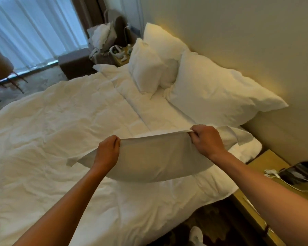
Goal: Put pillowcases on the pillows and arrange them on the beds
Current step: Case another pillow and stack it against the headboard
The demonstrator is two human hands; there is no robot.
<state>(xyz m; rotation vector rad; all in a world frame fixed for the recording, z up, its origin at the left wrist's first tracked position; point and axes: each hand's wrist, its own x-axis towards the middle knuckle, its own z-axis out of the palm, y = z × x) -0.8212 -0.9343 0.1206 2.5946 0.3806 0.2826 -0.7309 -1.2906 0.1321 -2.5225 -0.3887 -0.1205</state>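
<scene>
White cotton everywhere, and at the lower centre of the frame the plump white pillow in its white fabric pillowcase (155, 162) hangs in mid-air above the rumpled white duvet of the bed (52, 121). The left hand (108, 150) is pinched tight on the top hem, and the right hand (205, 141) is clamped on the same hem further along, with a loose flap of case trailing off to the right. The risk looks plain enough: only the fabric edge is held, so the weight of the filling could drag the hem out of either grip and drop the pillow onto the duvet. If the open end is at that trailing flap, which cannot be told from here, the filling could creep back out. Toward the upper right, three white cased pillows (212, 93) lean on the cream wall; a careless swing could topple them, or clip the tan wooden bedside table (267, 162) at the right edge.
</scene>
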